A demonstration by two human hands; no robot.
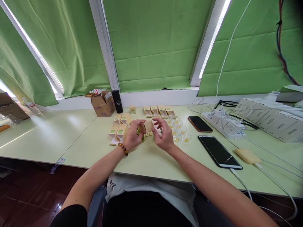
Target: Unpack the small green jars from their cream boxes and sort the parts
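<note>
Between my two hands is a small kraft-coloured box (147,126), raised a little over the table. My left hand (134,135) grips its left side, fingers curled round it. On the box's right end the fingers of my right hand (163,134) are closed, near what looks like a white flap. Small green and yellow pieces (147,134) lie beneath the box, partly hidden by my hands. Open boxes with green labels (121,131) stand beside my left hand. Several clear plastic shells with yellow centres (182,130) sit right of my right hand.
More small boxes (162,111) line the table's back. Behind on the left are a cardboard carton (103,104) and a black cylinder (117,101). Two phones (219,151), a power strip (223,124), cables, a pale yellow block (247,156) and white boxes (272,119) occupy the right side.
</note>
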